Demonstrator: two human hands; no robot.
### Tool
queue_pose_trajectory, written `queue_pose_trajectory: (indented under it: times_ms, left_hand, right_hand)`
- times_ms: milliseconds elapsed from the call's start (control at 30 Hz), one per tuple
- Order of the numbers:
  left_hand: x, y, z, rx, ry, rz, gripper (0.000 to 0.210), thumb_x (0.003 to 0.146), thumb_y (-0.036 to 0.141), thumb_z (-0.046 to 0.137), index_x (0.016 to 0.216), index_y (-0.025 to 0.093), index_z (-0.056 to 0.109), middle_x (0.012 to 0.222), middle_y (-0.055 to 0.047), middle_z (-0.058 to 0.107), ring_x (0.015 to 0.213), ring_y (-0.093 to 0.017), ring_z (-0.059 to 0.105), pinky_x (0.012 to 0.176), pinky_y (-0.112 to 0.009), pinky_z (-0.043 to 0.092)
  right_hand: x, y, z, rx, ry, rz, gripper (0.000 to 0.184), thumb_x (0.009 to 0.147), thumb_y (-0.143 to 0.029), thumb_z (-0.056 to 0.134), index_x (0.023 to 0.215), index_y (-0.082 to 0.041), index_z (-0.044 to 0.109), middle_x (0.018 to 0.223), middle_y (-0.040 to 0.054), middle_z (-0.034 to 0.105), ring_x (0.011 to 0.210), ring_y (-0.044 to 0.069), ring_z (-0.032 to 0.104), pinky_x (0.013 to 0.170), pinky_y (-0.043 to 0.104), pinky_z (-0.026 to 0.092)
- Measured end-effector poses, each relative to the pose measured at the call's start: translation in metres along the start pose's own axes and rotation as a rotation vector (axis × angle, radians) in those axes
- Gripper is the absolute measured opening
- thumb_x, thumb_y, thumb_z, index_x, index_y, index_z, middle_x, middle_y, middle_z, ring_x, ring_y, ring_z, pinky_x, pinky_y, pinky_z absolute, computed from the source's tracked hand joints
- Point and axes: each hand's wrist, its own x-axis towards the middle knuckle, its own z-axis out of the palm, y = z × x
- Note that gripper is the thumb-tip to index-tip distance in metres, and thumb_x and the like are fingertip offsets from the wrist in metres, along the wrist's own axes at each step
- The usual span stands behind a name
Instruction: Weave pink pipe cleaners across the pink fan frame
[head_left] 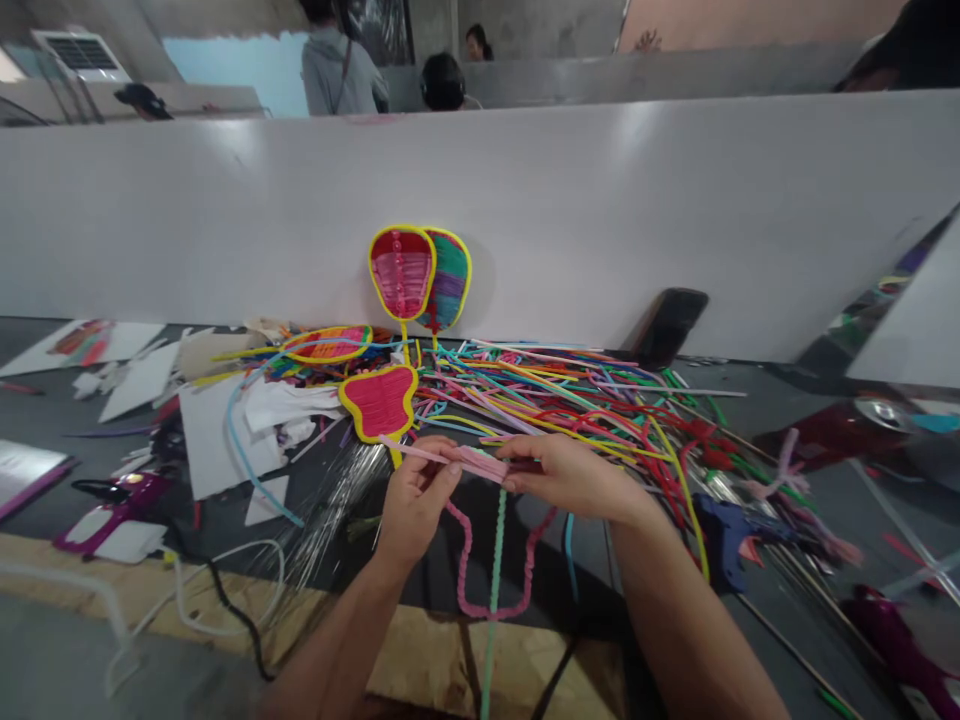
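Note:
My left hand is closed, pinching a light pink pipe cleaner between thumb and fingers; its free end sticks out to the left. My right hand is closed on the right end of a band of pink pipe cleaners. This band lies across the top of a fan-shaped frame. A twisted green stem runs down the frame's middle, and a twisted dark pink outline curves round below my hands. The fingers hide part of the frame's top. Just beyond my left hand lies a pink pipe-cleaner fan with a yellow rim.
Two yellow-rimmed fans, one pink and one green and purple, lean against a white partition. Loose pipe cleaners cover the table's middle. A phone, a blue glue gun and a drink can stand right.

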Motion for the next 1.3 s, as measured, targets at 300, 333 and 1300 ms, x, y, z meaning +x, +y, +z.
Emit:
queue_pose_trajectory:
  times_ms: [300, 333, 1300]
  left_hand:
    - [0.0, -0.002, -0.004, -0.09, -0.013, -0.044, 0.01, 0.072, 0.025, 0.065, 0.076, 0.018, 0.059, 0.095, -0.003, 0.059, 0.09, -0.017, 0.059, 0.082, -0.028, 0.047]
    - [0.0, -0.003, -0.004, -0.102, -0.007, -0.068, 0.011, 0.073, 0.026, 0.065, 0.077, 0.018, 0.058, 0.093, -0.003, 0.06, 0.087, -0.016, 0.059, 0.081, -0.028, 0.047]
    - [0.011, 0.008, -0.007, -0.585, 0.05, -0.556, 0.032, 0.054, 0.02, 0.078, 0.082, 0.013, 0.064, 0.061, 0.001, 0.067, 0.051, -0.012, 0.065, 0.056, -0.023, 0.055]
  right_hand:
    - [0.001, -0.002, 0.001, 0.002, 0.003, 0.05, 0.018, 0.079, -0.019, 0.057, 0.094, -0.019, 0.066, 0.08, -0.0012, 0.064, 0.068, 0.012, 0.054, 0.062, 0.021, 0.039]
    - [0.001, -0.003, 0.001, 0.001, 0.004, 0.046, 0.019, 0.079, -0.019, 0.057, 0.095, -0.019, 0.066, 0.08, -0.0012, 0.064, 0.068, 0.012, 0.054, 0.062, 0.021, 0.039]
    - [0.005, -0.015, 0.006, -0.123, 0.009, 0.019, 0.014, 0.085, -0.028, 0.052, 0.083, -0.018, 0.062, 0.069, -0.0026, 0.054, 0.06, 0.009, 0.044, 0.055, 0.021, 0.029]
